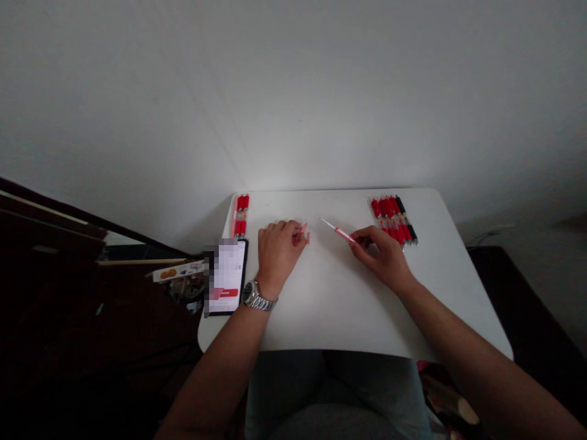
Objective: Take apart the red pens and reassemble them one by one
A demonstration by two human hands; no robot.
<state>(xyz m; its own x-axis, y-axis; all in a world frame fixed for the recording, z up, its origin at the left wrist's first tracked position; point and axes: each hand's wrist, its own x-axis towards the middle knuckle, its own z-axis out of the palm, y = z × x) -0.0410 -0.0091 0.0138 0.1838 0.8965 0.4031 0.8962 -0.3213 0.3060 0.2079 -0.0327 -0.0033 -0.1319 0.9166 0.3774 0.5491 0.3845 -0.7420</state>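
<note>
My left hand [279, 249] is closed in a pinch around a small pinkish-red plastic piece [302, 231], held just over the white table; the fingers hide part of it. To its right, my right hand [383, 253] grips a pink pen [345, 234] by its rear end. A thin pale rod extends from the front of that pen and points up and left toward my left hand. The two held things are apart. Behind my right hand lie several red pens [389, 219] side by side, with a black pen [407, 219] at their right end.
On the white table [312, 318], red pens [241, 215] lie at the far left beside a pale pink strip. A phone [232, 278] with a lit screen rests at the left edge. A wall [298, 110] stands right behind the table.
</note>
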